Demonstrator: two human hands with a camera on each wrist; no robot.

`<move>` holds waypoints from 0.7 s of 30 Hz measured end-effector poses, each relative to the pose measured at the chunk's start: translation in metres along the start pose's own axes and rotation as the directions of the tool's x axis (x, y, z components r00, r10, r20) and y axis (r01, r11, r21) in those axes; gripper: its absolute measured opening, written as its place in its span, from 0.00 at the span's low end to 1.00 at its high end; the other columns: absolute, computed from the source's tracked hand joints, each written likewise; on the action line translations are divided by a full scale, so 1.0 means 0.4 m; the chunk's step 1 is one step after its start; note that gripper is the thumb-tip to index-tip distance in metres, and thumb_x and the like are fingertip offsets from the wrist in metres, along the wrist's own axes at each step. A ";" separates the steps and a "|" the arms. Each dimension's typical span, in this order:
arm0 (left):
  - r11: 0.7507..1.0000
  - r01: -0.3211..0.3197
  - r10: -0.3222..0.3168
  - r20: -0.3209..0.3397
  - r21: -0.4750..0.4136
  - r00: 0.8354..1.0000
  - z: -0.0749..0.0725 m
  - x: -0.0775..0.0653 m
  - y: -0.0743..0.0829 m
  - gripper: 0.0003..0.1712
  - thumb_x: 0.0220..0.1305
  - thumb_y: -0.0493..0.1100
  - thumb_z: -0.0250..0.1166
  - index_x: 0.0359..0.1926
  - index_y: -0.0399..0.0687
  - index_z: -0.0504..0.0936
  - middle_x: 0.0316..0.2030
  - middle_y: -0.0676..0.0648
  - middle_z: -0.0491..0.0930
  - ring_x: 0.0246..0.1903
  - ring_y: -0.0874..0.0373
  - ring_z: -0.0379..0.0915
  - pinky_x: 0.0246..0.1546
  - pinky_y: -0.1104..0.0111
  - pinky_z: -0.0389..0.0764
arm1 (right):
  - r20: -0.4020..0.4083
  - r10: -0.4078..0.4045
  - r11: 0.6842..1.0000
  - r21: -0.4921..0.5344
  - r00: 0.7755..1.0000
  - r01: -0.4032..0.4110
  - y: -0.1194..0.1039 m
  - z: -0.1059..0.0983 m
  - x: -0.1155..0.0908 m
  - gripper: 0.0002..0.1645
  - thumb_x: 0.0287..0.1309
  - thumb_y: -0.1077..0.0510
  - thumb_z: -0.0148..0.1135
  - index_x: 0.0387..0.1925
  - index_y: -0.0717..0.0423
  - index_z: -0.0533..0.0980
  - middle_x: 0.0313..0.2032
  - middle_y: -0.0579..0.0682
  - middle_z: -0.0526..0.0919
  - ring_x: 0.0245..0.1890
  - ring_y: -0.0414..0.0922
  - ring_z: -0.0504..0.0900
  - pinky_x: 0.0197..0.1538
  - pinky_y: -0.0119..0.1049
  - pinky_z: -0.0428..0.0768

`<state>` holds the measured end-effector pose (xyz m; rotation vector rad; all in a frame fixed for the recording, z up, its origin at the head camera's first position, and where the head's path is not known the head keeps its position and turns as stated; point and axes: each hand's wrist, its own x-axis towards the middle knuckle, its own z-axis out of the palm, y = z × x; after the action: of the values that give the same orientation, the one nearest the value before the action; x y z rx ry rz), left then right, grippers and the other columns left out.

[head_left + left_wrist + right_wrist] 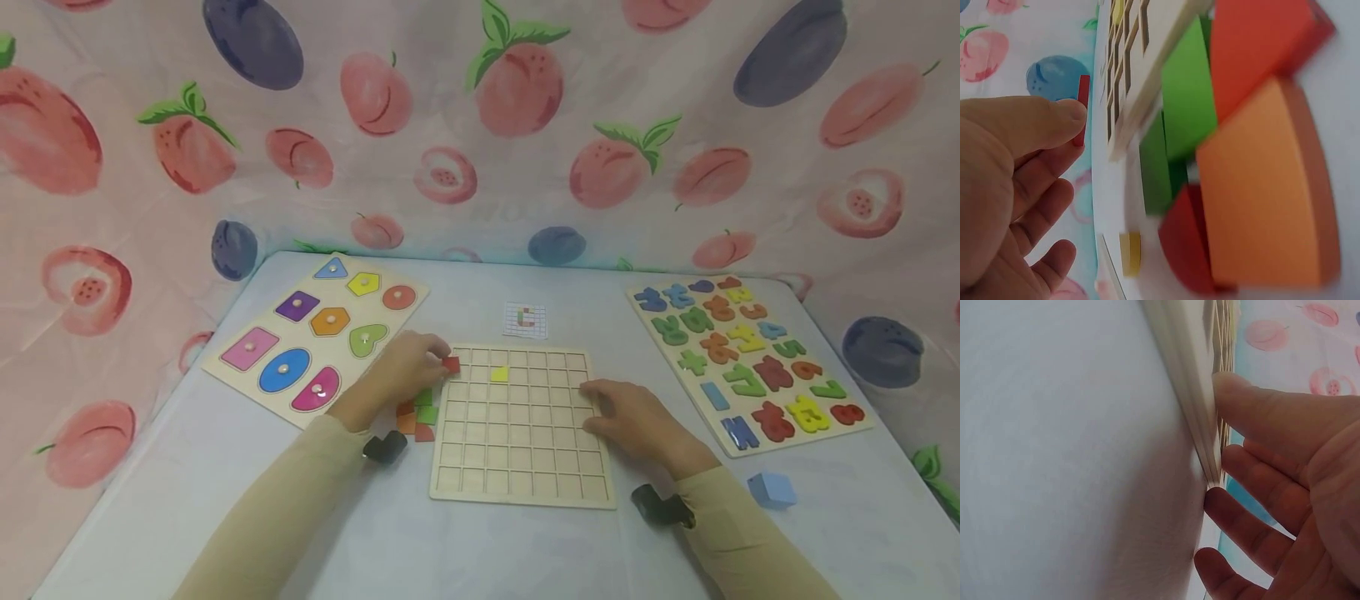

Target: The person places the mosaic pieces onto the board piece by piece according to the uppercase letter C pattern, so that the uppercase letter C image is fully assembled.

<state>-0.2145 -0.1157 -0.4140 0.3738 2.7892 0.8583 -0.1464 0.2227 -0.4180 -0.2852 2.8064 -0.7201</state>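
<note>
My left hand (408, 367) pinches a thin red tile (1084, 94) between thumb and fingertips, at the upper left corner of a wooden grid board (521, 461). A yellow square tile (500, 375) lies in a cell near the board's top. Under and beside the left hand are loose tiles: an orange one (1266, 194), a green one (1188, 94) and red ones, one with a rounded side (424, 433). My right hand (637, 417) touches the board's right edge, with its thumb and fingers loosely bent and spread.
A pattern card (525, 321) lies behind the board. To the left is a knobbed shape puzzle (341, 312), to the right a number puzzle (678, 375). A light blue block (772, 490) sits beyond the right wrist. Fruit-printed cloth (495, 200) hangs behind the table.
</note>
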 end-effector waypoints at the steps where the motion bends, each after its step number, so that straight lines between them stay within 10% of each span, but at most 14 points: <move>1: 1.000 -0.009 0.009 0.001 0.007 1.000 0.003 0.002 0.004 0.18 0.63 0.42 0.67 0.54 0.46 0.84 0.49 0.45 0.79 0.48 0.50 0.69 0.41 0.64 0.77 | -0.001 0.002 1.000 0.001 1.000 -0.002 0.000 0.000 0.000 0.33 0.57 0.57 0.68 0.64 0.62 0.73 0.65 0.62 0.73 0.68 0.63 0.66 0.68 0.59 0.62; 21: 0.994 -0.104 0.104 0.017 -0.017 0.994 0.072 0.050 0.080 0.16 0.62 0.41 0.68 0.51 0.45 0.85 0.46 0.48 0.80 0.50 0.51 0.70 0.56 0.59 0.72 | 0.003 0.006 1.000 0.011 1.000 -0.006 -0.001 -0.003 -0.003 0.33 0.57 0.57 0.69 0.64 0.61 0.73 0.65 0.62 0.73 0.68 0.64 0.65 0.67 0.59 0.62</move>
<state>-0.2201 -0.0691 -0.4211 0.5256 2.7650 0.8950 -0.1455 0.2233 -0.4167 -0.2751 2.7985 -0.7330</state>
